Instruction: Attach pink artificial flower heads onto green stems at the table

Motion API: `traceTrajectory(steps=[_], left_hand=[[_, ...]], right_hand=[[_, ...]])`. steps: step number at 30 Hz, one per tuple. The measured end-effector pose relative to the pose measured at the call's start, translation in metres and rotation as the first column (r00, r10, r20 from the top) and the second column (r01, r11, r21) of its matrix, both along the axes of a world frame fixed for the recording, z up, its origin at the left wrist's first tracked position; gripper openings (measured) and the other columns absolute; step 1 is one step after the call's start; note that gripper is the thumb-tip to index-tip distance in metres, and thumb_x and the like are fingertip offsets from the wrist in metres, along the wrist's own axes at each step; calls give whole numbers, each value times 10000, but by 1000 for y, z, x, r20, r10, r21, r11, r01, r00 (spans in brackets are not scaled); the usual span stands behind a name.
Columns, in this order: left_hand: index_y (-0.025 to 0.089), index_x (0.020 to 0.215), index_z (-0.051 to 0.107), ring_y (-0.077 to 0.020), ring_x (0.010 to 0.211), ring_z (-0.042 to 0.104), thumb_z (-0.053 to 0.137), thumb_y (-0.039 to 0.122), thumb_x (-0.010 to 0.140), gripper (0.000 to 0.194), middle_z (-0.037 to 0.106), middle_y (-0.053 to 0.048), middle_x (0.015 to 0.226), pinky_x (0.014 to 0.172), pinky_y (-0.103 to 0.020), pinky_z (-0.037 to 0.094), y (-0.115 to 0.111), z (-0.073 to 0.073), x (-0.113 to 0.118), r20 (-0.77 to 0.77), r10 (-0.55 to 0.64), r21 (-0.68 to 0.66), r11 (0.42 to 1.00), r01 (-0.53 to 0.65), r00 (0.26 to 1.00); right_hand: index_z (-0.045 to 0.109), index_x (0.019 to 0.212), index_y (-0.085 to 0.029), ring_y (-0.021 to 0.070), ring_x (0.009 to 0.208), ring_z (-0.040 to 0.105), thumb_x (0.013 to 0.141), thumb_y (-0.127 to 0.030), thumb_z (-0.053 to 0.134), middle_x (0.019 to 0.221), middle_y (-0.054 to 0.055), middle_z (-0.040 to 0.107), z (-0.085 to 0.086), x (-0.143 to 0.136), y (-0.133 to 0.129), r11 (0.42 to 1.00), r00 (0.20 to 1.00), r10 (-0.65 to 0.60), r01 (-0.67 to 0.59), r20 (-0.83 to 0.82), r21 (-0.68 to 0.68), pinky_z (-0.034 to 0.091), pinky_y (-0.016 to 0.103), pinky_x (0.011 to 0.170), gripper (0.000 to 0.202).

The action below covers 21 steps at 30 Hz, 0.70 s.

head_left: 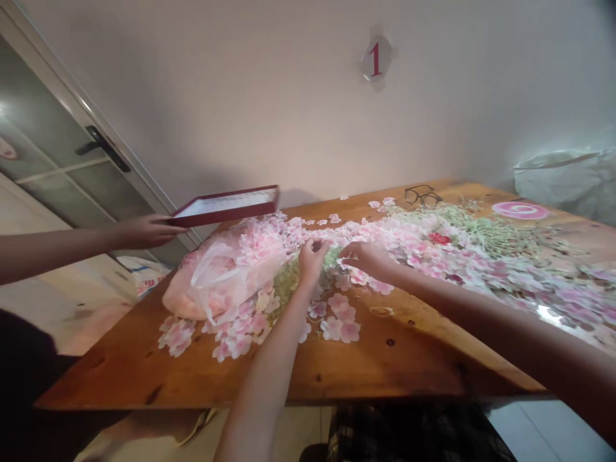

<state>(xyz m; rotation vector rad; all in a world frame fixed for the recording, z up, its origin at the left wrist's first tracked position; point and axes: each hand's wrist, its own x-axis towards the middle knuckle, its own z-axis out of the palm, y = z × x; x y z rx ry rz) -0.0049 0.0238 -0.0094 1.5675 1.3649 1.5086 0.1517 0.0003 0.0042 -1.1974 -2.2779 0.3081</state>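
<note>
My left hand (312, 260) is over the middle of the table, its thumb and fingers pinched together. Close beside it on the right, my right hand (364, 256) has its fingers curled inward over the heap. Whatever either hand pinches is too small and blurred to make out. Green plastic stems (332, 258) show between the two hands. Around them lie loose pink-and-white fabric petals (407, 240). Nearer to me is a small cluster of pink petals (342, 317). A clear plastic bag (212, 279) full of pink petals lies left of my left hand.
At the left, another person's hand (149, 231) holds a dark red framed board (231, 204) over the table's edge. Eyeglasses (423, 196), a heap of green stems (491, 230) and a pink swirl disc (520, 210) lie on the wooden table (385, 366). A white sack (563, 179) stands at right.
</note>
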Motion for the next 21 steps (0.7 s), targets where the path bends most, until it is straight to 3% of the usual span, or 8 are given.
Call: traceTrajectory(steps=[2,5,9,14,17,21], left_hand=[[159,694,521,-105,664,506,536,286,619,148,536,8,661,639,-221,390,2,0,-3,6,32,3,999,-32,999],[163,694,518,-109,675,513,530,282,625,138,538,9,655,638,-219,393,3,2,-8,21,58,5,998,-58,998],[169,707,522,-114,684,523,528,280,632,135,550,6,658,640,-221,395,4,2,-11,37,71,-4,998,-70,997],[170,736,524,-114,674,526,531,280,636,149,555,5,666,641,-230,397,4,2,-11,43,67,-25,998,-66,997],[169,743,524,-112,675,524,531,287,642,156,555,5,679,643,-231,398,4,2,-11,45,62,-28,998,-61,997],[167,723,530,-107,680,521,534,292,643,148,558,4,692,649,-227,398,2,2,-11,47,56,-17,998,-55,997]], right_hand=[[609,883,-188,175,843,526,712,-229,530,914,66,602,-4,-17,10,1000,999,20,-20,46,1,368,250,745,193],[635,800,-164,195,776,543,636,-220,597,812,75,622,-13,-32,28,999,997,-20,23,70,-42,384,254,681,178],[648,708,-169,150,661,552,661,-192,543,711,30,633,-18,-35,43,993,998,-49,51,26,-103,388,213,601,117],[653,760,-174,131,631,548,690,-214,500,714,7,638,-12,-25,44,985,999,-47,42,-25,-165,399,200,575,173],[654,639,-186,127,558,530,661,-256,532,587,-10,612,-5,-24,41,981,1000,-8,9,6,-195,388,201,527,142],[640,694,-147,162,638,526,702,-298,485,674,51,613,0,-33,39,992,997,-82,82,0,-95,368,238,578,217]])
